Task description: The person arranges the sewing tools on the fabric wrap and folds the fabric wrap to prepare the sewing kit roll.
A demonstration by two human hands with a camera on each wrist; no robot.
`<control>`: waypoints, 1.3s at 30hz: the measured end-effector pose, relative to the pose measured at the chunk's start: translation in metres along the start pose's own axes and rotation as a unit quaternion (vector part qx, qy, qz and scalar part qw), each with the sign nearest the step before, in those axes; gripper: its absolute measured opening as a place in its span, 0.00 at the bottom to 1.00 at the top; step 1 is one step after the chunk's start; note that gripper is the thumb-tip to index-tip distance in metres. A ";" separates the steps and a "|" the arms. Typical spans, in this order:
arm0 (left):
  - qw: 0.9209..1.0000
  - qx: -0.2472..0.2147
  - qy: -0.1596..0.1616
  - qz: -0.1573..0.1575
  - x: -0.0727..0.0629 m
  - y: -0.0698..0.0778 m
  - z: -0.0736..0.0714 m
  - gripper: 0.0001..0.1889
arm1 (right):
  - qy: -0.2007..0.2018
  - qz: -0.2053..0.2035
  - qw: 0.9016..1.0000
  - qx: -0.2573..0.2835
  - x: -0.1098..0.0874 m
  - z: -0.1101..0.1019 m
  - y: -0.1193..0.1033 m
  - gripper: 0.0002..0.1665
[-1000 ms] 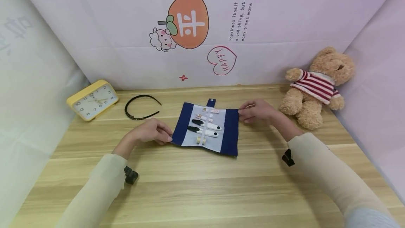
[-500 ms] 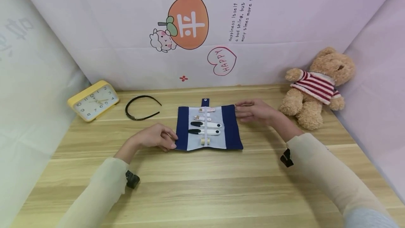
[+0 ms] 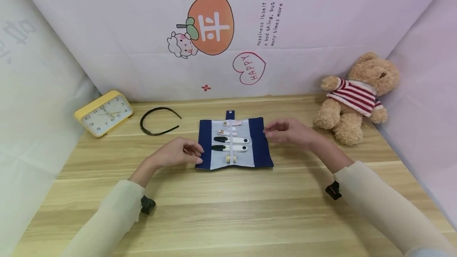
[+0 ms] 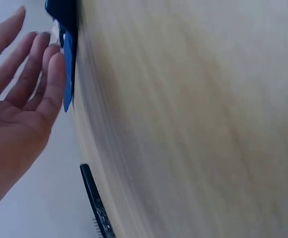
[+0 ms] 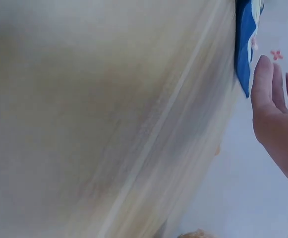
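Observation:
A navy cloth tool roll [image 3: 262, 142] lies unfolded on the wooden table, with a pale grey lining and a snap tab [image 3: 230, 114] at its far side. A light elastic strip down its middle holds two white tools with black ends [image 3: 235, 148], two small pinkish-white pieces [image 3: 234, 123] and a beige spool [image 3: 229, 159]. My left hand [image 3: 177, 152] hovers at the roll's left edge, fingers relaxed and thumb apart in the left wrist view. At the right edge, my right hand [image 3: 290, 133] has its fingertips beside the navy border, loosely extended and holding nothing.
A yellow alarm clock [image 3: 104, 113] stands at the back left, with a black headband [image 3: 157, 133] lying beside it. A teddy bear in a striped sweater [image 3: 357, 98] sits at the back right. White printed walls [image 3: 303, 23] enclose the table [image 3: 228, 213].
The roll has turned straighter and lies flatter than a second ago. Both hands have let go of its edges; the right fingers have lifted slightly away from the border.

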State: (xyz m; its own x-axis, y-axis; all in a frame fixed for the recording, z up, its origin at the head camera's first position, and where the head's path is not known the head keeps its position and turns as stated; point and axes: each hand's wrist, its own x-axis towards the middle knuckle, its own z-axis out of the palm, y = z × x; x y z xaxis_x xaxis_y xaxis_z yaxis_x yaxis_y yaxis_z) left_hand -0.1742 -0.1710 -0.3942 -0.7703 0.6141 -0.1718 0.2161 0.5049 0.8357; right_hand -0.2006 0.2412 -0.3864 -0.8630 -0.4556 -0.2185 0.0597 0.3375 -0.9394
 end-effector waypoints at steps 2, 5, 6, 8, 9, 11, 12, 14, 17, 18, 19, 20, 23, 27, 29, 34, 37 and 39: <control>1.000 0.018 0.003 0.018 0.001 0.003 0.004 0.15 | -0.012 -0.017 0.999 -0.046 -0.007 0.006 -0.003 0.22; 0.999 0.038 -0.004 0.038 0.003 0.007 0.010 0.14 | -0.032 -0.036 0.996 -0.079 -0.015 0.016 -0.005 0.19; 0.998 0.045 -0.008 0.043 0.003 0.008 0.012 0.14 | -0.040 -0.038 0.995 -0.085 -0.017 0.020 -0.005 0.18; 0.997 0.056 -0.017 0.044 0.004 0.008 0.016 0.14 | -0.052 -0.040 0.993 -0.094 -0.019 0.025 -0.004 0.18; 0.997 0.059 -0.021 0.043 0.005 0.008 0.018 0.14 | -0.062 -0.044 0.993 -0.095 -0.020 0.028 -0.003 0.18; 0.997 0.064 -0.029 0.036 0.006 0.008 0.020 0.15 | -0.084 -0.051 0.990 -0.100 -0.020 0.032 0.000 0.18; 0.997 0.068 -0.033 0.035 0.006 0.008 0.021 0.15 | -0.095 -0.057 0.988 -0.106 -0.019 0.034 0.001 0.17; 0.996 0.077 -0.037 0.033 0.007 0.007 0.022 0.15 | -0.114 -0.067 0.985 -0.114 -0.018 0.037 0.003 0.17; 0.995 0.084 -0.040 0.038 0.008 0.005 0.021 0.14 | -0.129 -0.080 0.979 -0.139 -0.016 0.040 0.005 0.18; 0.995 0.085 -0.040 0.039 0.008 0.005 0.021 0.14 | -0.129 -0.085 0.976 -0.153 -0.016 0.041 0.005 0.18; 0.995 0.085 -0.040 0.041 0.008 0.005 0.021 0.13 | -0.127 -0.089 0.974 -0.167 -0.015 0.041 0.005 0.18; 0.995 0.083 -0.039 0.041 0.008 0.005 0.021 0.12 | -0.124 -0.092 0.971 -0.182 -0.015 0.042 0.005 0.18; 0.996 0.080 -0.030 0.038 0.008 0.006 0.019 0.08 | -0.117 -0.101 0.963 -0.220 -0.013 0.043 0.003 0.16; 0.997 0.070 -0.010 0.040 0.009 0.004 0.016 0.03 | -0.119 -0.112 0.952 -0.260 -0.012 0.043 0.000 0.16; 0.997 0.066 -0.001 0.044 0.010 0.004 0.016 0.02 | -0.123 -0.123 0.943 -0.285 -0.012 0.043 -0.002 0.16; 0.997 0.060 0.013 0.051 0.010 0.002 0.014 0.02 | -0.130 -0.156 0.922 -0.329 -0.011 0.043 -0.006 0.12; 0.998 0.048 0.026 0.042 0.011 0.002 0.013 0.02 | -0.124 -0.171 0.922 -0.325 -0.010 0.041 -0.009 0.06; 0.998 0.039 0.036 0.035 0.011 0.003 0.012 0.02 | -0.112 -0.174 0.924 -0.321 -0.009 0.038 -0.012 0.04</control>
State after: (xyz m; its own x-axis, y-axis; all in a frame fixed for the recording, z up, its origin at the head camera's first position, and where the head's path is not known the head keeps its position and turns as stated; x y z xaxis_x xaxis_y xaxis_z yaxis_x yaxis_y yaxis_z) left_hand -0.1749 -0.1552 -0.4003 -0.7928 0.6050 -0.0740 0.3144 0.5099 0.8007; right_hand -0.1745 0.2095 -0.3836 -0.6447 -0.7628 -0.0498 -0.5729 0.5253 -0.6292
